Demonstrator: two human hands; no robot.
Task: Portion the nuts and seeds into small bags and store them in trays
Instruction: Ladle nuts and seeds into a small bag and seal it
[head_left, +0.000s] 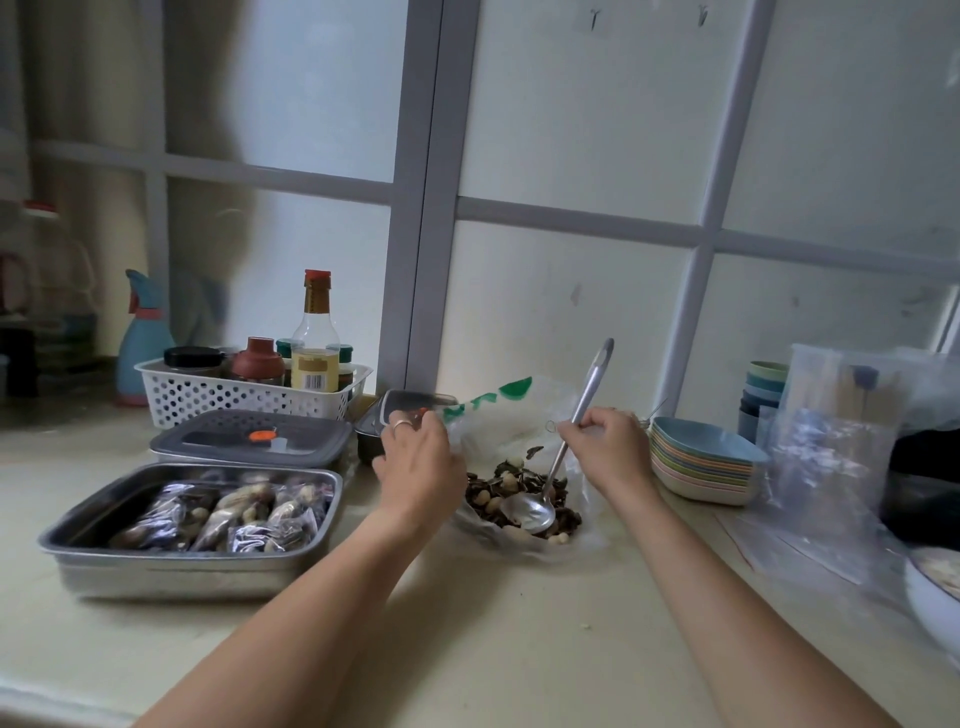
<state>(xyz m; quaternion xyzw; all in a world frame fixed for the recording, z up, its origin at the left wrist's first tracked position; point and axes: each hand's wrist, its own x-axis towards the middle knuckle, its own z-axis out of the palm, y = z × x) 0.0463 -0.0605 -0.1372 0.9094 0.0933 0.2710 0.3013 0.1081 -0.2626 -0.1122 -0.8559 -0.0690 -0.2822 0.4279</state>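
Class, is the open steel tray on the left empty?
No, the steel tray holds several small bags filled with nuts and seeds.

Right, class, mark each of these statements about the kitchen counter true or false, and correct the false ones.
1. The right hand holds the long metal spoon. True.
2. The open rectangular steel tray is empty. False: it holds filled small clear bags.
3. The left hand grips the large clear plastic bag with green print. True.
4. The stack of pastel bowls stands left of the steel tray. False: it stands to the right, beyond the right hand.
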